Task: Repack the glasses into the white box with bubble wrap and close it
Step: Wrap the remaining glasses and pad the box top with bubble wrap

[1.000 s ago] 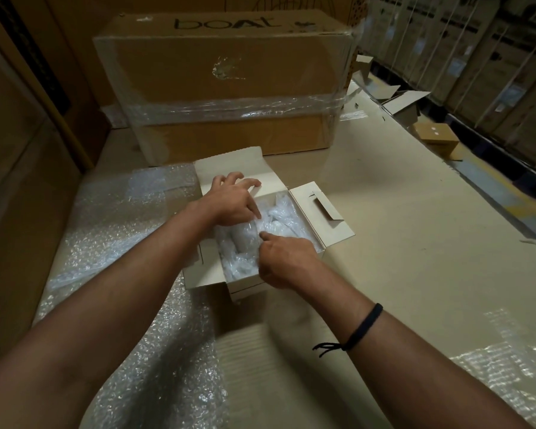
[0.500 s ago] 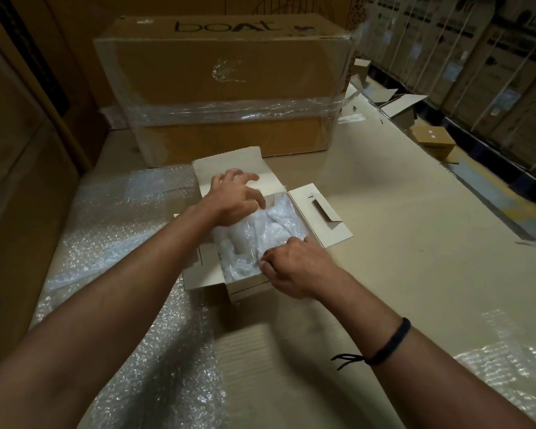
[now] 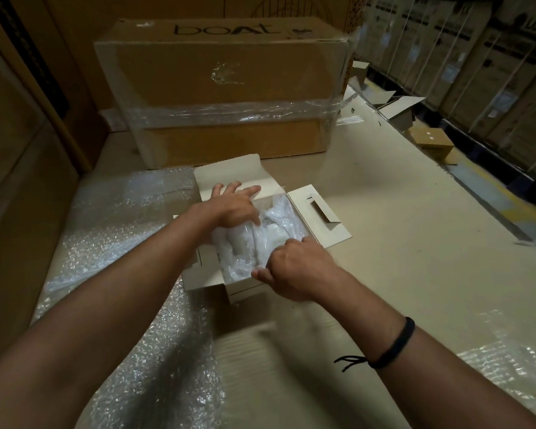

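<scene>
The white box stands open in the middle of the cardboard-covered surface, its far lid and right flap folded outward. Crumpled bubble wrap fills its inside; the glasses are hidden under it. My left hand lies over the far left part of the opening, fingers spread and pressing down on the wrap. My right hand is at the box's near right corner, fingers curled and tucked into the wrap at the rim.
A large taped brown carton stands just behind the box. Loose bubble wrap sheets cover the surface to the left and front. Small cardboard boxes lie at the right edge, with stacked cartons beyond.
My right hand moved toward the box's near right corner and curled into the wrap. My left hand stayed on the far left side of the opening, pressing the wrap down.
</scene>
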The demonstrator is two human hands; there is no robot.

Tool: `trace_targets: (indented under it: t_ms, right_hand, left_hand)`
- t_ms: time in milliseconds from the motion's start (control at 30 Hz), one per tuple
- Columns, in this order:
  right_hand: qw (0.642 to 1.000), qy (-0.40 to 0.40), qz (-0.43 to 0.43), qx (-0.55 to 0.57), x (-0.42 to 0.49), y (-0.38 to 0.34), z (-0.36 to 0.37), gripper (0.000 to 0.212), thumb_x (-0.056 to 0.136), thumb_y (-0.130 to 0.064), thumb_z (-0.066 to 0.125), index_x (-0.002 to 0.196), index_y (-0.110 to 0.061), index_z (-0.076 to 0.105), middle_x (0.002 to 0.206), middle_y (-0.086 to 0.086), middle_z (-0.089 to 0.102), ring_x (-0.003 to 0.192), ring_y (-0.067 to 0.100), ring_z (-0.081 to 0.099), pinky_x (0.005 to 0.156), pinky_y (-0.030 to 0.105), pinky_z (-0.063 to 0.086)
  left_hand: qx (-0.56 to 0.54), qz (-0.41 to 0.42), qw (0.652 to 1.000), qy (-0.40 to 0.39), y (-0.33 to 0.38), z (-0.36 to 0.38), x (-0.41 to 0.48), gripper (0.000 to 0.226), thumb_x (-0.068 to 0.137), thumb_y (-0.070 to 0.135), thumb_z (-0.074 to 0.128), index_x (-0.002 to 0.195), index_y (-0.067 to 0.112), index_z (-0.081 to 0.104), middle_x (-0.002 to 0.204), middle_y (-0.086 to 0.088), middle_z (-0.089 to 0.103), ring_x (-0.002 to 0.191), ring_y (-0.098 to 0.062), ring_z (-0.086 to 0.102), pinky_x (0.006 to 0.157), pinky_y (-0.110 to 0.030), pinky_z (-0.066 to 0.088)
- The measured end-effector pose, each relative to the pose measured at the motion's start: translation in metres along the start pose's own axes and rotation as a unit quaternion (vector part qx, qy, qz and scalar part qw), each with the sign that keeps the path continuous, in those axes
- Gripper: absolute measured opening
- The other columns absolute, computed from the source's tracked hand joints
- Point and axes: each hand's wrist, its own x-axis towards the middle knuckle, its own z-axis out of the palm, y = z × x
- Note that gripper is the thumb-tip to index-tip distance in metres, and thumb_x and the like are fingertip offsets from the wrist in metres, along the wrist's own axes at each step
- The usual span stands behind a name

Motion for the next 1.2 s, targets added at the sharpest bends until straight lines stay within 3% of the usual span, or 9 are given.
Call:
trace_targets:
  t_ms: [167,300,500,600,733,900,1033,1133,1200]
  right_hand:
    - [0.999,-0.032,0.017,0.035,0.005,0.004,0.011,0.06,0.099,-0.058,0.016,0.08,-0.016,0.054,0.105,0.006,0.066,0.109,0.023,0.055,0.095,0.042,0.032]
    - [0.998,-0.051,0.0,0.04,0.004,0.007,0.01,0.065,0.099,-0.059,0.016,0.101,-0.017,0.066,0.11,0.006,0.065,0.11,0.023,0.053,0.096,0.042,0.032]
    - [0.99,0.057,0.004,0.13,0.0,0.011,0.006,0.047,0.101,-0.046,0.034,0.062,-0.021,0.042,0.073,0.003,0.052,0.071,0.023,0.048,0.065,0.032,0.034]
    - [0.987,-0.012,0.028,0.159,0.006,0.005,0.015,0.046,0.098,-0.054,0.033,0.07,-0.02,0.044,0.093,0.013,0.06,0.086,0.029,0.058,0.067,0.033,0.04]
    - [0.989,-0.039,0.031,0.14,0.008,0.005,0.014,0.055,0.096,-0.063,0.024,0.075,-0.018,0.048,0.103,0.015,0.062,0.098,0.034,0.058,0.075,0.037,0.042]
    - [0.981,-0.095,0.018,0.168,0.005,0.01,0.009,0.06,0.097,-0.062,0.024,0.076,-0.015,0.055,0.091,0.007,0.06,0.091,0.029,0.059,0.081,0.042,0.049]
    - [0.972,-0.088,0.031,0.216,-0.002,0.03,-0.007,0.047,0.101,-0.048,0.034,0.075,-0.014,0.054,0.075,0.003,0.056,0.076,0.024,0.055,0.075,0.039,0.048]
    - [0.972,-0.099,0.035,0.211,-0.003,0.04,-0.009,0.033,0.099,-0.037,0.037,0.106,-0.022,0.066,0.108,0.004,0.068,0.102,0.024,0.06,0.09,0.039,0.048]
    - [0.974,-0.094,0.035,0.205,-0.001,0.037,-0.005,0.043,0.097,-0.03,0.036,0.138,-0.029,0.05,0.132,0.004,0.06,0.121,0.025,0.053,0.1,0.038,0.043]
  left_hand:
    - [-0.076,0.028,0.983,0.163,-0.005,-0.008,-0.013,0.041,0.071,0.041,0.035,0.092,0.035,0.07,0.148,0.002,0.041,0.137,-0.024,0.024,0.107,-0.045,0.012]
    - [0.025,0.019,0.998,0.055,-0.007,0.005,-0.011,0.045,0.086,0.048,0.031,0.111,0.042,0.068,0.16,0.002,0.015,0.145,-0.026,0.005,0.113,-0.053,-0.002]
    - [0.055,-0.012,0.998,0.007,-0.002,0.007,0.0,0.039,0.096,0.048,0.038,0.121,0.035,0.065,0.162,0.005,-0.003,0.147,-0.023,-0.012,0.112,-0.056,-0.013]
    - [0.037,-0.02,0.999,0.009,0.003,0.005,0.003,0.035,0.094,0.039,0.044,0.118,0.031,0.068,0.162,0.005,0.002,0.147,-0.024,-0.007,0.114,-0.055,-0.009]
    - [-0.006,0.002,0.993,0.121,0.001,-0.001,0.001,0.021,0.083,0.024,0.064,0.097,0.037,0.073,0.152,0.004,0.034,0.139,-0.024,0.02,0.107,-0.045,0.013]
    - [0.147,0.034,0.965,0.214,0.007,0.002,-0.002,0.007,0.079,0.032,0.071,0.084,0.03,0.075,0.143,0.003,0.047,0.133,-0.026,0.03,0.103,-0.046,0.021]
    - [0.119,0.018,0.979,0.163,0.011,0.004,0.005,0.015,0.083,0.028,0.064,0.092,0.026,0.076,0.149,0.003,0.039,0.137,-0.028,0.025,0.106,-0.049,0.02]
    - [0.021,-0.013,0.995,0.1,0.006,0.0,0.007,0.029,0.083,0.032,0.062,0.11,0.025,0.072,0.156,0.006,0.027,0.142,-0.026,0.016,0.11,-0.049,0.011]
    - [-0.029,-0.035,0.997,0.065,0.004,-0.004,0.005,0.043,0.081,0.037,0.064,0.123,0.026,0.065,0.158,0.005,0.021,0.145,-0.023,0.01,0.113,-0.049,0.005]
